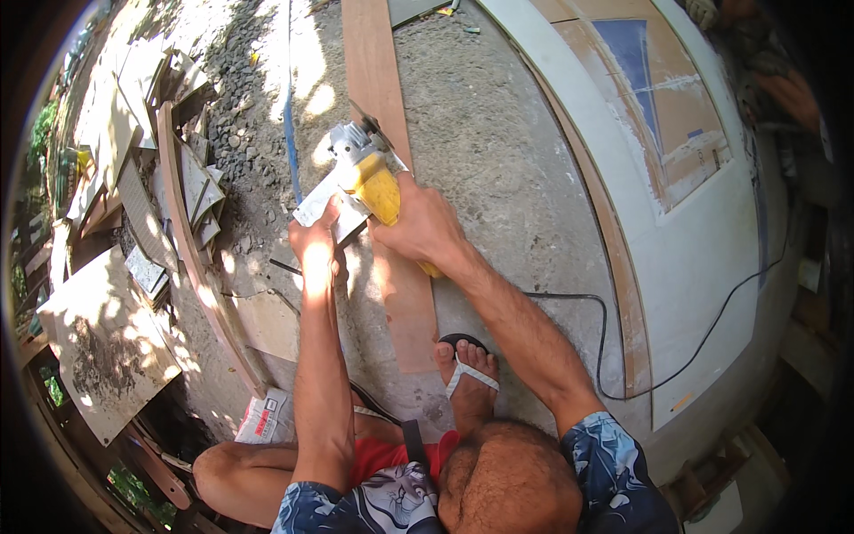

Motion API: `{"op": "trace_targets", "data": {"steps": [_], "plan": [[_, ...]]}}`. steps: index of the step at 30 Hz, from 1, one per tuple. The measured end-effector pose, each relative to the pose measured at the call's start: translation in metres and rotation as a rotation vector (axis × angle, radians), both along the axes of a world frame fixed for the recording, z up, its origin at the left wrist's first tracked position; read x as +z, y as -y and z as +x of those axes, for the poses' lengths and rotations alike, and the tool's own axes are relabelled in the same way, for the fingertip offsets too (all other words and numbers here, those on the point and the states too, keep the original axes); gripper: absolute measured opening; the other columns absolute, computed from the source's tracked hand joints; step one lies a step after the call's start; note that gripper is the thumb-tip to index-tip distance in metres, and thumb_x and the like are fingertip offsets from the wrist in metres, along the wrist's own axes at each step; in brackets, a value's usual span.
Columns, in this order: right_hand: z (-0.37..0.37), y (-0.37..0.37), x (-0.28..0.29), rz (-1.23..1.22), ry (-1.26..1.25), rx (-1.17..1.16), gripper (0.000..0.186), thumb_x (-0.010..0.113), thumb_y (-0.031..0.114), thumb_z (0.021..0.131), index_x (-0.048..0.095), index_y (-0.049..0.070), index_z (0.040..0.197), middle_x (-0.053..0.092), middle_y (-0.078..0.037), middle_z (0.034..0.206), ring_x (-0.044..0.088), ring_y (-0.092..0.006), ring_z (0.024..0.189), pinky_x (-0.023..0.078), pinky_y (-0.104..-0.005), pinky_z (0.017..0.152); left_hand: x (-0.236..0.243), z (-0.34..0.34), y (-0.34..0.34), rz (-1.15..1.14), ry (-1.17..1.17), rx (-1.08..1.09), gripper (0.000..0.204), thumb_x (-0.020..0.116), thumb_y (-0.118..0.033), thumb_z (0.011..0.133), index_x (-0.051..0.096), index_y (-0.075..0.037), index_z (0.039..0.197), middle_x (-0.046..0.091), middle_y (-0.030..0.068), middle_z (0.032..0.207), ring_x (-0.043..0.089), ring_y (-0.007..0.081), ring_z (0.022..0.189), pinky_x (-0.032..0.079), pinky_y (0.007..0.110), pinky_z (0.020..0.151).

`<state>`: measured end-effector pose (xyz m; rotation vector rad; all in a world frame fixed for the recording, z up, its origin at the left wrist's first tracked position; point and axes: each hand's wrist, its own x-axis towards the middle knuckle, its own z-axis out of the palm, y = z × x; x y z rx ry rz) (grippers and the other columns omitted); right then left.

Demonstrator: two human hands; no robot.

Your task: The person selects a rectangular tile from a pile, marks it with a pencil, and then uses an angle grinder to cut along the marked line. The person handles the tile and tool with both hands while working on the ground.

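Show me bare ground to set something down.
Bare: grey concrete between the reddish-brown wooden plank and the curved brown wooden strip. Crowded: the left, heaped with broken pale tiles, and around the yellow and silver angle grinder in the right hand.

Dappled sunlight glares at upper left; fisheye bending warps the dark-rimmed edges.

Hands [423,222] on yellow grinder [375,184] (and white tile [350,219]); plank [375,67] beneath

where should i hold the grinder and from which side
Likely best around the yellow body of the grinder, from the near right, as the right hand does: that part is long and narrow, and the disc sits at the far end.
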<state>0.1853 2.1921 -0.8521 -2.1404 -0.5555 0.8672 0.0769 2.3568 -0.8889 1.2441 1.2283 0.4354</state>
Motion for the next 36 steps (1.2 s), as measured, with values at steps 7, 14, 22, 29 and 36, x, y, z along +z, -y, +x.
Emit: {"op": "trace_targets", "data": {"steps": [7, 14, 22, 29, 36], "plan": [[-0.008, 0.007, -0.007, 0.021, 0.035, -0.030, 0.064, 0.083, 0.037, 0.080, 0.058, -0.006, 0.119, 0.074, -0.034, 0.093, 0.074, -0.0530, 0.091, 0.059, -0.0581, 0.084, 0.009, 0.004, 0.004, 0.010, -0.056, 0.000, 0.031, 0.084, -0.002, 0.092, 0.076, 0.009, 0.119, 0.080, 0.0140, 0.111, 0.074, 0.0227, 0.094, 0.057, 0.036, 0.086], [-0.009, 0.017, 0.003, -0.002, 0.001, 0.021, 0.067, 0.079, 0.037, 0.084, 0.054, -0.009, 0.126, 0.075, -0.034, 0.098, 0.074, -0.0526, 0.096, 0.059, -0.0583, 0.089, 0.004, 0.001, 0.001, 0.015, -0.054, 0.008, 0.031, 0.084, -0.001, 0.091, 0.077, 0.009, 0.119, 0.080, 0.0141, 0.112, 0.074, 0.0227, 0.094, 0.057, 0.036, 0.087], [-0.016, 0.027, 0.002, 0.028, 0.012, -0.006, 0.070, 0.079, 0.036, 0.082, 0.054, -0.007, 0.130, 0.075, -0.034, 0.095, 0.075, -0.0531, 0.093, 0.059, -0.0599, 0.087, 0.011, 0.001, 0.007, 0.052, -0.073, 0.002, 0.048, 0.094, -0.014, 0.085, 0.074, 0.009, 0.121, 0.078, 0.0132, 0.112, 0.071, 0.0239, 0.093, 0.055, 0.038, 0.084], [-0.022, 0.031, 0.005, -0.011, -0.008, -0.019, 0.066, 0.080, 0.035, 0.080, 0.055, -0.005, 0.127, 0.076, -0.033, 0.096, 0.075, -0.0522, 0.094, 0.059, -0.0597, 0.086, 0.003, -0.002, -0.001, 0.042, -0.043, 0.005, 0.045, 0.091, -0.009, 0.087, 0.072, 0.010, 0.123, 0.078, 0.0144, 0.113, 0.072, 0.0241, 0.095, 0.056, 0.037, 0.086], [-0.027, 0.042, -0.002, -0.018, 0.002, -0.009, 0.060, 0.079, 0.026, 0.076, 0.055, -0.006, 0.120, 0.074, -0.035, 0.097, 0.073, -0.0544, 0.095, 0.058, -0.0594, 0.087, 0.020, 0.009, 0.013, 0.049, -0.140, 0.048, 0.028, 0.081, 0.001, 0.092, 0.077, 0.009, 0.119, 0.080, 0.0133, 0.112, 0.074, 0.0214, 0.095, 0.056, 0.035, 0.086]]}}
